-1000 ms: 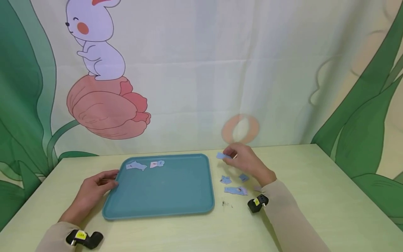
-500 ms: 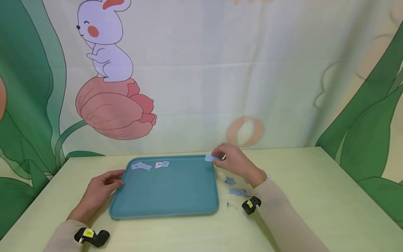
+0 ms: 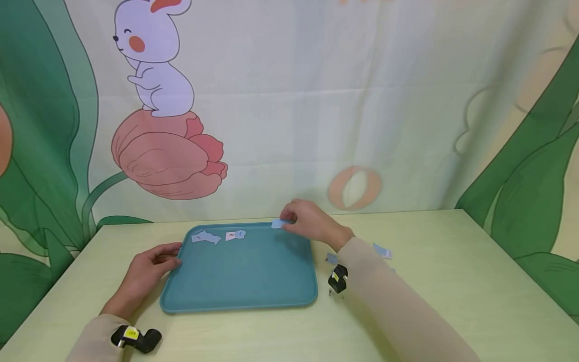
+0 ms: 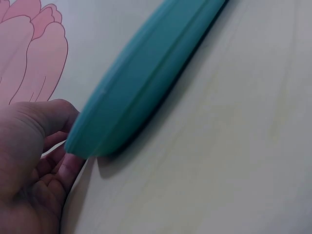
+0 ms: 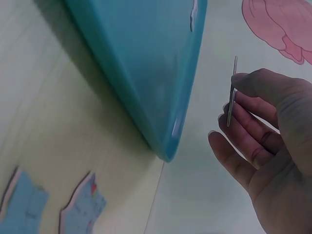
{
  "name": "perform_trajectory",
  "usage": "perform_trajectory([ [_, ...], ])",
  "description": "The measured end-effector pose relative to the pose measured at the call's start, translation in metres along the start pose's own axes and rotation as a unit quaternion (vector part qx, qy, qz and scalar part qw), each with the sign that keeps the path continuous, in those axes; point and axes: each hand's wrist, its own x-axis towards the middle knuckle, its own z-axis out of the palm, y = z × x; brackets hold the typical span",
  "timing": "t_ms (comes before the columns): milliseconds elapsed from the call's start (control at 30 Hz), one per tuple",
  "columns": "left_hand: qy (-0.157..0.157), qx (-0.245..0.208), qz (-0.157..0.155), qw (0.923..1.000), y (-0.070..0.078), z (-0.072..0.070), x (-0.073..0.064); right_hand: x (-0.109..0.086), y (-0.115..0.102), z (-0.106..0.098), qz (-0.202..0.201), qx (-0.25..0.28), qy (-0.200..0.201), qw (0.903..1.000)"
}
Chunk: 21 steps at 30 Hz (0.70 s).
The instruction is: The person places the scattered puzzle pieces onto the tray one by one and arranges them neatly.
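My right hand (image 3: 312, 221) pinches a thin light-blue piece (image 3: 278, 223) with its thumb on one face and fingertips on the other, so the fingers are no further apart there than the piece is thick. The right wrist view shows the piece nearly edge-on and clear of the tray (image 3: 239, 281), with my lowest finger bent loosely and standing off it. The head view puts the piece over the tray's far edge, toward the far right corner. My left hand (image 3: 147, 269) grips the tray's left edge nearer the far left corner: the thumb lies against the rim and the other fingers curl in by its underside, leaving only a narrow gap filled by the rim. The tray lies close to the worktop's (image 3: 434, 266) far edge. Inside, along its far edge, a jagged blue piece (image 3: 209, 237) lies by the far left corner, and a pink-and-blue piece (image 3: 235, 235) lies just to its right. On the worktop beyond the tray's right edge are a small blue piece (image 3: 331, 258) and, farther right, a blue-and-white piece (image 3: 382, 251); my right sleeve (image 3: 384, 286) partly covers that area. Dark specks (image 3: 332, 292) mark the worktop near the tray's near right corner.
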Motion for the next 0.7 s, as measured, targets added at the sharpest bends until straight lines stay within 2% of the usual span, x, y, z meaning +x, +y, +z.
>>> perform_trajectory([
  [133, -0.001, -0.002, -0.001, 1.0000, -0.001, 0.000, 0.001, 0.012, -0.007, 0.006, -0.004, -0.017, -0.017, 0.9997],
  [333, -0.003, -0.002, -0.007, 1.0000, -0.001, 0.000, 0.001, 0.027, -0.015, 0.015, 0.016, -0.026, -0.041, 0.9987],
  [700, 0.003, 0.006, -0.009, 0.9999, 0.000, 0.001, 0.000, 0.041, -0.020, 0.032, 0.046, -0.024, -0.076, 0.9958],
])
